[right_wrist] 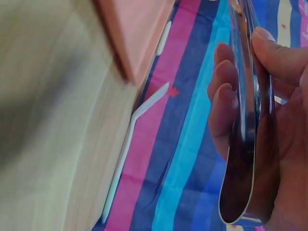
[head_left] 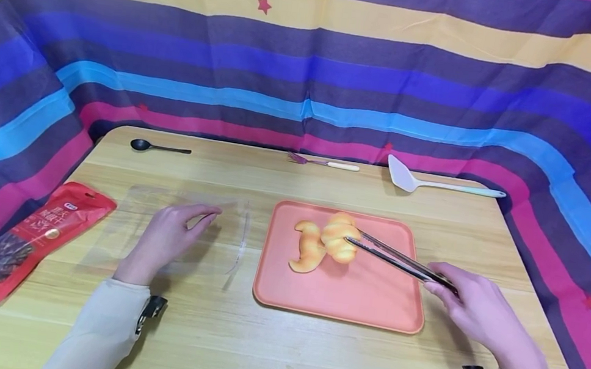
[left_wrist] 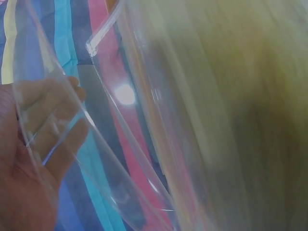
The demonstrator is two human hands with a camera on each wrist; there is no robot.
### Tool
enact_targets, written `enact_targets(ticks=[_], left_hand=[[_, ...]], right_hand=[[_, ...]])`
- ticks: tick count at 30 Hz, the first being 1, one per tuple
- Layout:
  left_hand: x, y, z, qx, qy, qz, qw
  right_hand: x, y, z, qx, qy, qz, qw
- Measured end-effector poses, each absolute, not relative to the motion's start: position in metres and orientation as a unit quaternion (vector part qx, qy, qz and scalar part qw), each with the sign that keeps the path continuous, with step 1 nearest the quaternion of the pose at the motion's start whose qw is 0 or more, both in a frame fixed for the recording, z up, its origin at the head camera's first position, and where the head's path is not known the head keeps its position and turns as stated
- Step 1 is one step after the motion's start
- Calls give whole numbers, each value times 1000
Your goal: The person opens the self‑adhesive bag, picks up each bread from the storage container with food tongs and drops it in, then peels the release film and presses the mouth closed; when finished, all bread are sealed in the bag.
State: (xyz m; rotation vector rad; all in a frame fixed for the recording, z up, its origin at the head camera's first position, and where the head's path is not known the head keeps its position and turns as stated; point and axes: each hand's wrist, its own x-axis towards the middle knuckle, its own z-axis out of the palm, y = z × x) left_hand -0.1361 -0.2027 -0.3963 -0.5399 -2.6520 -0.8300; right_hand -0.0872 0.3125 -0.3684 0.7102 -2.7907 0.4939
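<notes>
My right hand [head_left: 485,309] grips metal tongs [head_left: 402,262], thumb on one arm and fingers curled round the other in the right wrist view. The tips of the tongs are at a ridged croissant-shaped bread [head_left: 340,239] over a pink tray [head_left: 282,293]. A smooth, curved bread piece [head_left: 310,248] lies just left of it, partly overlapped. My left hand [head_left: 173,237] is at a clear plastic container [head_left: 238,245], thumb and fingers loosely extended. In the left wrist view, the left hand [left_wrist: 43,139] shows through a clear wall; I see nothing pinched.
A red snack pouch [head_left: 39,245] lies at the table's left edge. Along the back are a black spoon [head_left: 161,148], a fork [head_left: 326,163] with a pale handle, and a pale spatula [head_left: 439,185]. A striped cloth [head_left: 309,75] hangs behind the wooden table [head_left: 275,348].
</notes>
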Motion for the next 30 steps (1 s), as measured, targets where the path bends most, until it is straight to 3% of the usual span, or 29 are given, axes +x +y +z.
enact_targets(ticks=[9,30], left_hand=[[-138,-204,-397,-203,-922,-283,167],[-138,-204,-397,-208,-919,-285,175]], right_hand=[[-100,288,-364,271,-941,166,115],[-124,218,-377,340,-916,202,60]])
